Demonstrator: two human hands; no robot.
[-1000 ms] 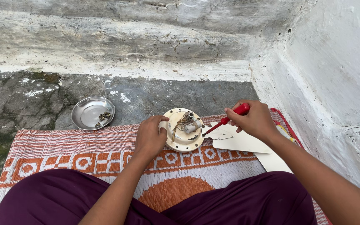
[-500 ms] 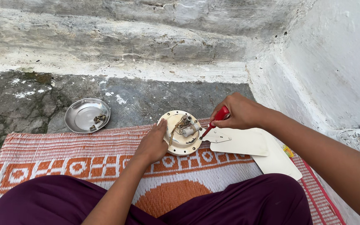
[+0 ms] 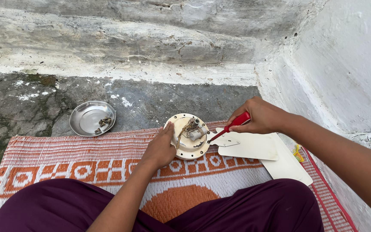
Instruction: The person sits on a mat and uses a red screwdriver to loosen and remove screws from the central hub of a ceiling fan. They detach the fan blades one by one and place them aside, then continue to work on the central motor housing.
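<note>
Gripping red-handled screwdriver point(image 3: 229, 127), right hand point(image 3: 260, 116) clenched — tip at fan motor hub point(image 3: 190, 136); left hand point(image 3: 160, 148) steadied hub rim, grasping it.

You sit on a woven mat point(image 3: 86, 163) patterned in orange, red and white, spread over a rough grey stone floor point(image 3: 31, 103) below a weathered step. On the mat lies a round cream motor housing point(image 3: 190, 137) with exposed wiring, and just beside it, to your right, cream fan blades point(image 3: 263, 150) lie flat, one overlapping another and reaching to the mat's right edge. On the bare floor, just beyond the mat's far edge, sits a shallow steel dish point(image 3: 89, 118) containing a few small screws point(image 3: 104, 122).
</note>
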